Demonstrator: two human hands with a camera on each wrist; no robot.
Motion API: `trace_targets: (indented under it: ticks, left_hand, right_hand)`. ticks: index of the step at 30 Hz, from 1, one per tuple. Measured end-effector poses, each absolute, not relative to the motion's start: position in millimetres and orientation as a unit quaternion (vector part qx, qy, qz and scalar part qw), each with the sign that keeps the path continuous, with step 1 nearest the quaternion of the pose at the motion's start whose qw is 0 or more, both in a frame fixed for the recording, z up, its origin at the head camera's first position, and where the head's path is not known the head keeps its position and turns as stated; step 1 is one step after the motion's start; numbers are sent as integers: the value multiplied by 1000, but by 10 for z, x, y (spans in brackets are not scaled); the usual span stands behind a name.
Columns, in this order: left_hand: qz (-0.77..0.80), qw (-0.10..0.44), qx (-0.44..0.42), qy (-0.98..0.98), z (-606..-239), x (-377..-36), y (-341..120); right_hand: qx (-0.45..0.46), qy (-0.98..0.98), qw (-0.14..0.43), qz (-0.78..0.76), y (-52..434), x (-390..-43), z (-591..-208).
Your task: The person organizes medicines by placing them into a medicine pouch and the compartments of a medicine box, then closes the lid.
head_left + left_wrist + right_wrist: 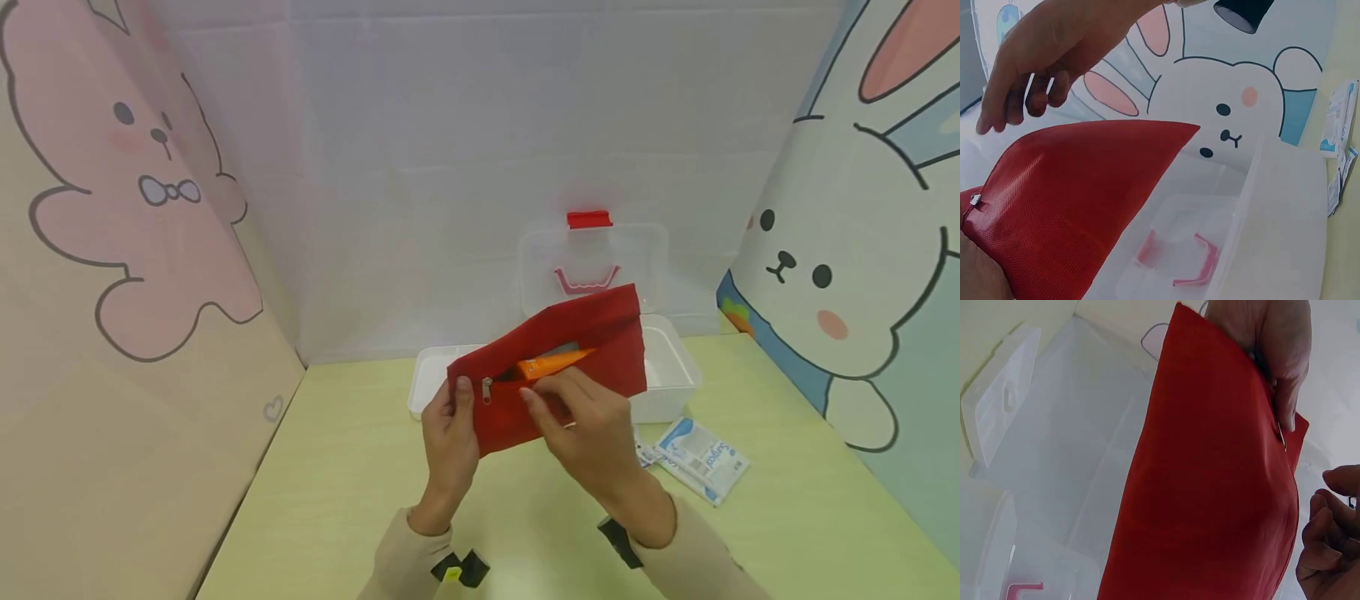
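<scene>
The red pouch (555,367) was held up over the open box (667,379), pinched at its zipper end by the left hand (450,433) so the mouth gaped, while the right hand's (585,425) loosely curled fingers apparently touched the orange tube (555,362) inside.

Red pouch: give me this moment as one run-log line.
left hand: grips red pouch by zipper end | right hand: fingers at opening, on orange tube | tube: partly inside | behind: open clear box
</scene>
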State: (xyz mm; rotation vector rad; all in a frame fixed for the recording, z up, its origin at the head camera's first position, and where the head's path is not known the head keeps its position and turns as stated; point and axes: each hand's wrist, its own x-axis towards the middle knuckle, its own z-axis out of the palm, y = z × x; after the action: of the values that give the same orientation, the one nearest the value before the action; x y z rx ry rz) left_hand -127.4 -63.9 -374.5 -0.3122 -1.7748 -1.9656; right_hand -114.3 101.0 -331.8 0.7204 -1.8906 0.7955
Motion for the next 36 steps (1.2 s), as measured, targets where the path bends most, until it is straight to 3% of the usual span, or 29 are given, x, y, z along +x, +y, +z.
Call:
trace_targets:
  ticks: [8, 36]
  left_hand:
    - [-719, 242, -119, -640, -3723, -1255, -536]
    - [-701, 271, -142, -644, -3698, -1176, -390]
  right_hand:
    - [286, -828, 413, 248, 781, -1080, -3312]
    - [252, -842, 419, 228, 744, -1070, -3325]
